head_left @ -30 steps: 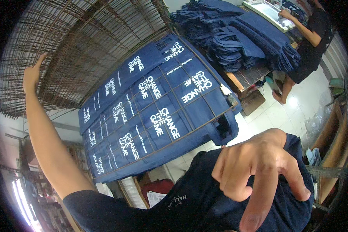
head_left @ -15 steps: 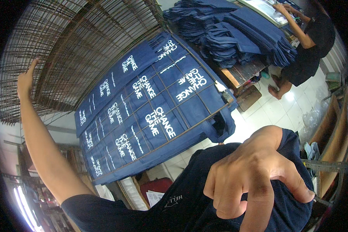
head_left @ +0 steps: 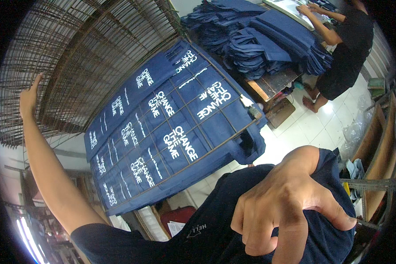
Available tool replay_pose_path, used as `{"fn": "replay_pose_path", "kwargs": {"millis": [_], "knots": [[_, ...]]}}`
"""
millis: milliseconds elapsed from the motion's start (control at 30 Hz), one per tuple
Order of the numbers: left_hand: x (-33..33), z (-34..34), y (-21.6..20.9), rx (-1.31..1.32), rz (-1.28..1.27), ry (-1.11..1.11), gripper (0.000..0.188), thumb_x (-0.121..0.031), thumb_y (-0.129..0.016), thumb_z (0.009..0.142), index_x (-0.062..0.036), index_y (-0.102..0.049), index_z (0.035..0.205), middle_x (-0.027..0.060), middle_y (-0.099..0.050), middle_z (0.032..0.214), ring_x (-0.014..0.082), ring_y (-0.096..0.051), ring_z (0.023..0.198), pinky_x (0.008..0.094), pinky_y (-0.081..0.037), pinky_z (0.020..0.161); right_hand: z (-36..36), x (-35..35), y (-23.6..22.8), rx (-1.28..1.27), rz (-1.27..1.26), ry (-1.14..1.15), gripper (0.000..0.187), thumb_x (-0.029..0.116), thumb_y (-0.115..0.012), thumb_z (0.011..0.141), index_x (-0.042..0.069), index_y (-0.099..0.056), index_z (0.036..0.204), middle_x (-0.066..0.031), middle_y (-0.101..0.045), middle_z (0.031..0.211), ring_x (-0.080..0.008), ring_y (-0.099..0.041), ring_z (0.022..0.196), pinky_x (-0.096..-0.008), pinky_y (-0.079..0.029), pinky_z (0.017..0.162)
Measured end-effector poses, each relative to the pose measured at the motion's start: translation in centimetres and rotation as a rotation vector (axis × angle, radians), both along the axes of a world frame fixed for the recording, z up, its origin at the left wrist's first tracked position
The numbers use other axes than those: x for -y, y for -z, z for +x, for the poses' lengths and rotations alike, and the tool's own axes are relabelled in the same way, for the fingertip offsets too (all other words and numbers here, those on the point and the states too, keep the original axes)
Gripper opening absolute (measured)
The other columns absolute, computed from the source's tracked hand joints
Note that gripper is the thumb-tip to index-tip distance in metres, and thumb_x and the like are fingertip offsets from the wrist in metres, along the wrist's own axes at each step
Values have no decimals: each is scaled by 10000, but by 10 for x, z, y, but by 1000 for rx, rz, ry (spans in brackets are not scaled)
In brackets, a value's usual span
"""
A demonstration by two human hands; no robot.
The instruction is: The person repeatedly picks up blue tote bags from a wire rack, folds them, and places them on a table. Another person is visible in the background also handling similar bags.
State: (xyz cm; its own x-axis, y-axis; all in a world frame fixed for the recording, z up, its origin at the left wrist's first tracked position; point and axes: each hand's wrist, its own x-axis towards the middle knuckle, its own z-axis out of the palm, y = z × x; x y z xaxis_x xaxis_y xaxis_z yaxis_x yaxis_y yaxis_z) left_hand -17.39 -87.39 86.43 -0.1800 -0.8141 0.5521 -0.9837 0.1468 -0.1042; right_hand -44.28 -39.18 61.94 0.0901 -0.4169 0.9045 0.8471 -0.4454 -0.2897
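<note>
My left hand (head_left: 28, 99) is raised at the far left, against the edge of a tilted stack of wire drying racks (head_left: 70, 66). One finger points up along the wires; the others look closed on the rack's edge, partly hidden. Close in front of me, my right hand (head_left: 279, 202) hangs with thumb and forefinger stretched out and the other fingers bent. Nothing shows in it. Between my arms, dark blue fabric panels (head_left: 156, 136) with white printed lettering lie overlapping on a lowered rack, its thin wires (head_left: 204, 145) visible among them.
Piles of blue fabric pieces (head_left: 259, 37) cover a table (head_left: 275, 86) at the back. Another person (head_left: 343, 53) in dark clothes works there at the far right, hands on a light frame (head_left: 295, 11). Wooden boards (head_left: 376, 141) and a metal shelf bar (head_left: 369, 185) stand at right.
The view has shifted slightly, so the rack and panels sit a little further left and lower. Both my hands keep almost the same pose. The other person's hands have moved a little.
</note>
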Motion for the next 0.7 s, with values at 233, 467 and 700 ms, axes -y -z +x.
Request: {"fn": "replay_pose_path", "kwargs": {"millis": [233, 467, 700], "knots": [[-15, -8, 3, -32, 13, 14, 904, -745, -560, 647, 6, -607, 1148, 289, -582, 1110, 365, -550, 1068, 418, -377, 946, 8, -4, -1, 145, -103, 47, 936, 652, -674, 686, -72, -488, 1250, -185, -639, 787, -175, -511, 437, -277, -274, 383], [-19, -7, 8, -22, -71, 74, 837, -738, -542, 668, -27, -643, 1098, 275, -609, 1036, 348, -583, 998, 426, -395, 917, 2, 1, 14, -111, -276, -28, 990, 661, -711, 645, -37, -450, 1297, -165, -630, 708, -180, -508, 430, -273, -262, 390], [-15, -4, 8, 14, 23, 47, 799, -723, -554, 672, -62, -652, 1110, 272, -613, 1037, 362, -576, 1015, 426, -386, 939, 2, 1, 13, -68, -266, 25, 892, 662, -717, 634, -120, -594, 1046, -130, -601, 648, -149, -468, 394, -274, -226, 371]]}}
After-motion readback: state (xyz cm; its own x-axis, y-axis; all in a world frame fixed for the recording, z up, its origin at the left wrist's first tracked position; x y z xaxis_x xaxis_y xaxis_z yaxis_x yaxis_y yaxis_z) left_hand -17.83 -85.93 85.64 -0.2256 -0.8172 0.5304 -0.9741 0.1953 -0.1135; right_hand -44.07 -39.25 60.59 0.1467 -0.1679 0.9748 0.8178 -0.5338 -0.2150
